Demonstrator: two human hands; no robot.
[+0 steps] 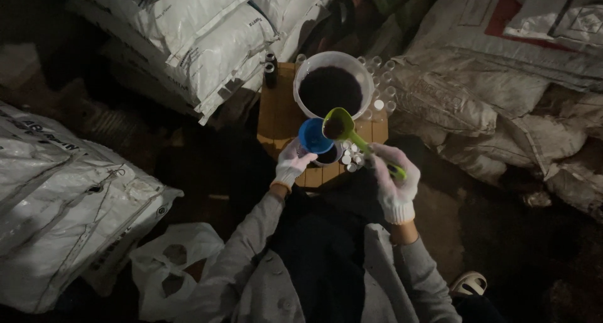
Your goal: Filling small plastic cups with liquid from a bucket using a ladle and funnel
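Right hand (396, 183) fingers clamped on green scoop (342, 127), bowl up-left toward blue funnel (313, 136).

You have white woven sacks (188, 34) stacked upper left, one (56, 203) at left, greyer ones (502, 90) piled right.

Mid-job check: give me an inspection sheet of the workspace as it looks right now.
Surface: small wooden table, dimly lit.
Job's things: green scoop of dark material over blue funnel; white bucket holds dark material.
Clutter: clear vials and white caps on the table.
Hands: gloved left hand at the funnel; gloved right hand grips the scoop handle.
Cables: nothing seen.
Surroundings: stacked white sacks, plastic bag on the floor.
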